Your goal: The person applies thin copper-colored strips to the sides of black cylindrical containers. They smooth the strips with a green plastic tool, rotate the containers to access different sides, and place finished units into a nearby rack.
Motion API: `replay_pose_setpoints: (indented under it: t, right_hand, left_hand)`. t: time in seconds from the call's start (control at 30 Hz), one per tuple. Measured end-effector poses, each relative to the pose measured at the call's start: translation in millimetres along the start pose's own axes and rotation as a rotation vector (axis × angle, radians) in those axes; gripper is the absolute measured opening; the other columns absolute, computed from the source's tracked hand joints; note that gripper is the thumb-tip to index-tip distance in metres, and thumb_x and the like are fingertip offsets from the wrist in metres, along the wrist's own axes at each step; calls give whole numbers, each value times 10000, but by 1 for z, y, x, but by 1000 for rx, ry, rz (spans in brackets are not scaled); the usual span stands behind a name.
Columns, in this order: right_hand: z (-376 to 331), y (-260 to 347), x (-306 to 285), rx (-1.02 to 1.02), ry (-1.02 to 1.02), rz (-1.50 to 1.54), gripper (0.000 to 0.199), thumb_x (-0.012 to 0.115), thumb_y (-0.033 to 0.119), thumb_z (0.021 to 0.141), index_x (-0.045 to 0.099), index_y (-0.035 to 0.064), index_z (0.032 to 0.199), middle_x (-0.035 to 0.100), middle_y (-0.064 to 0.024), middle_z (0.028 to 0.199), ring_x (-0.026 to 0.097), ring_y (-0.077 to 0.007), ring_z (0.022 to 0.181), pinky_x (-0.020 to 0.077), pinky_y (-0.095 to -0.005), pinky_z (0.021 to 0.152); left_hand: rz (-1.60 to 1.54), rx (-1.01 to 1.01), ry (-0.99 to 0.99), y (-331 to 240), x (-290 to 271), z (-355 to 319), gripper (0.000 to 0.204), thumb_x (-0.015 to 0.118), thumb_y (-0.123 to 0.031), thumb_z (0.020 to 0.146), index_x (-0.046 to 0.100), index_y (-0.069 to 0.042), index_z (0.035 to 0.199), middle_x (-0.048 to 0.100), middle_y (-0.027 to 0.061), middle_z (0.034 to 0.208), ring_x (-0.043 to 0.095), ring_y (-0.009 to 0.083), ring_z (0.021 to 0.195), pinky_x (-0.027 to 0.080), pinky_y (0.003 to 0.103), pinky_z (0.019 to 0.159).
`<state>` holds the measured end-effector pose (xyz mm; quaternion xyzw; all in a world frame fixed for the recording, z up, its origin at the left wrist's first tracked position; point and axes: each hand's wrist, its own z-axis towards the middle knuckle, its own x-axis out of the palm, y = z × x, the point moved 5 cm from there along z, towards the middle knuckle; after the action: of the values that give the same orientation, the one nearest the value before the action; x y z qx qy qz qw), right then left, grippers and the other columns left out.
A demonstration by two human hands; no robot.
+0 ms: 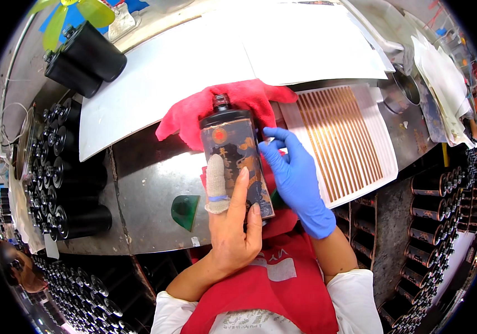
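Left hand (230, 236): bare, with a knitted sleeve (215, 181) over one finger. Its grip is on a decorated bottle (238, 153), fingers laid across the front face, thumb near the lower right side. The bottle is dark with coppery patterning and a round orange-red mark high on the face; its black neck points away from the person. It lies over a crumpled red cloth (185, 114), mid-surface.

Right hand (300, 181): blue glove, beside the bottle's upper right edge. Thumb and forefinger are drawn close together; cannot tell whether that grip holds anything.

Metal surface (144, 192): dark green flat piece (185, 212) left of the bottle. To the right, a white sheet (388, 167) bearing coppery strips (341, 145). White boards (177, 72) at the far side. Black bottles (85, 221) lie stacked along the left; two more black bottles (93, 51) sit at upper left.
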<state>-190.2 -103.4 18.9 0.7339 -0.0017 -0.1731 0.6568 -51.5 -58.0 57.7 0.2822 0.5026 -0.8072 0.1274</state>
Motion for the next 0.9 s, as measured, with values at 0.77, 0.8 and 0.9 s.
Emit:
replay_pose_setpoints:
  t: [0.77,0.8,0.9]
  right_hand:
    - [-7,9,-10,188,402,-49,590,621,302,849,414,26,1327,558,-47,1009,510,-59,695,438,-208,564]
    - [-3,10,-3,150,416,-66,596,621,313,847,414,20,1323,559,-47,1000,511,-60,692,439,-209,564]
    - [7,2,12,337,486,73,602,598,368,855,428,3,1302,566,-56,979,524,-89,698,450,-221,574]
  left_hand:
    - [-274,-143,-144,34,-27,42,758,627,-28,769,201,19,1395,378,235,1316,449,283,1169,369,380,968]
    - [-233,-161,-194,39,-29,49,750,639,-44,770,225,3,1394,332,228,1353,394,280,1222,340,386,995]
    - [-251,-174,-316,70,-25,64,706,672,-131,782,303,-41,1378,182,221,1427,230,307,1303,248,405,1043]
